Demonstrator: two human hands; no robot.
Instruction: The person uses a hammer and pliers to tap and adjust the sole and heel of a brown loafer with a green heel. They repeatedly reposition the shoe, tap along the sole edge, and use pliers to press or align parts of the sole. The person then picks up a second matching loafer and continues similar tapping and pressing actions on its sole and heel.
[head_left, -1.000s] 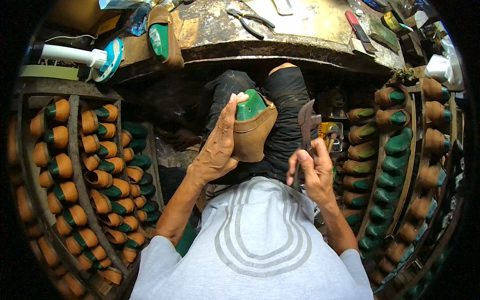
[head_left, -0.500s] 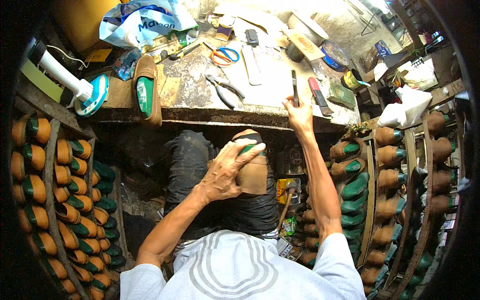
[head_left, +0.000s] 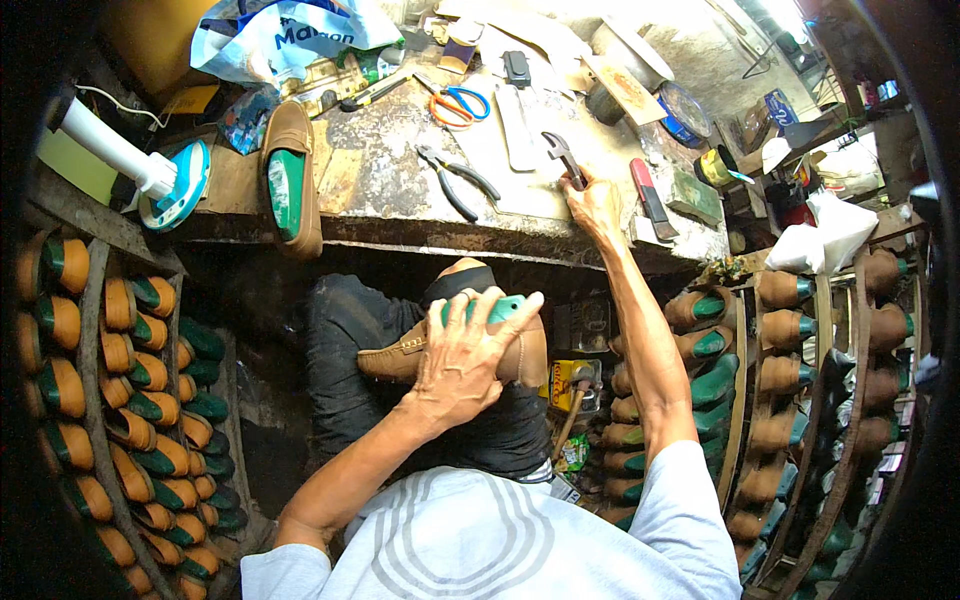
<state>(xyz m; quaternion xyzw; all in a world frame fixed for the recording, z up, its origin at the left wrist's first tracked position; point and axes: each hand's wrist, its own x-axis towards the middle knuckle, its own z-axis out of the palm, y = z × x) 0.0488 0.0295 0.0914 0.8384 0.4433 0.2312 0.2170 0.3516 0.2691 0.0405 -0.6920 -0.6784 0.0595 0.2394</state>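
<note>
My left hand (head_left: 462, 355) grips a brown loafer (head_left: 395, 352) lying on my lap, its toe pointing left. The fingers spread over the green shoe last (head_left: 505, 308) inside the loafer. A dark band (head_left: 458, 284) runs just beyond it, by my knee. My right hand (head_left: 596, 205) is closed round a small metal hammer (head_left: 563, 158), held over the workbench's front edge; its handle is mostly hidden in the fist. Nearest to that hand, on the bench, lie a red-and-dark flat tool (head_left: 650, 198) and black-handled pliers (head_left: 458, 182).
Another brown loafer on a green last (head_left: 291, 190) rests at the bench's left edge, beside a white-and-teal lamp (head_left: 170, 185). Scissors (head_left: 458, 105) lie farther back on the workbench (head_left: 380, 170). Racks of shoes (head_left: 150, 370) stand left and right of my legs.
The loafer on my lap has turned so its toe points left, the left hand turning with it. The hammer has tilted left, showing its head, and the right hand has shifted slightly left.
</note>
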